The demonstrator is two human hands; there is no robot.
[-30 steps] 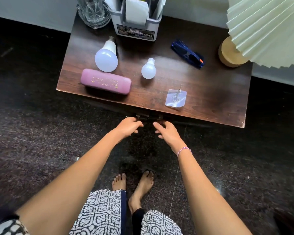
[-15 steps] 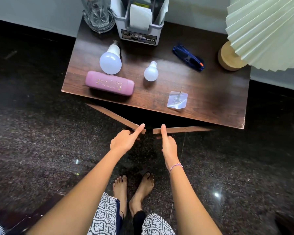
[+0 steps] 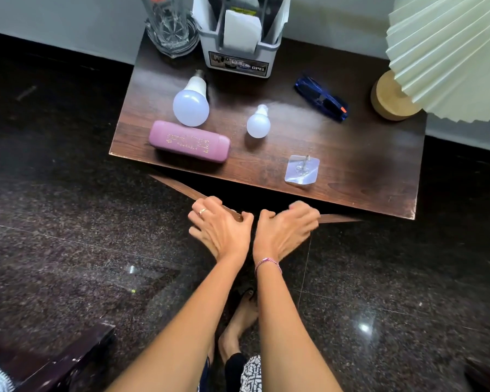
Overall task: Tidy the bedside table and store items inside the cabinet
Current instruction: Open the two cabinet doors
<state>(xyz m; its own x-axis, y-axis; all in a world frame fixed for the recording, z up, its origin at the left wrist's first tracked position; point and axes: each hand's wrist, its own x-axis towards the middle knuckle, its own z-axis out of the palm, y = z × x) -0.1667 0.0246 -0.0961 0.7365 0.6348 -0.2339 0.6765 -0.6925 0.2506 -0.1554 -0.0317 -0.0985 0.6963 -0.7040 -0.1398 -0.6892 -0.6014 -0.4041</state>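
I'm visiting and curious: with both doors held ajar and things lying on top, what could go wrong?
If the left hand and right hand jerk the doors, the table may shake: the big bulb and small bulb lie on their sides and might roll off. The hook pad, near the front edge, could slip.

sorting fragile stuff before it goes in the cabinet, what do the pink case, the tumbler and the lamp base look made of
Pink case: probably matte plastic or leatherette over a hard shell; soft sheen, gold stamped lettering.
Tumbler: clear cut glass; see-through, with a faceted pattern at the bottom.
Lamp base: pale wood or cork, dull finish; which one I cannot tell.
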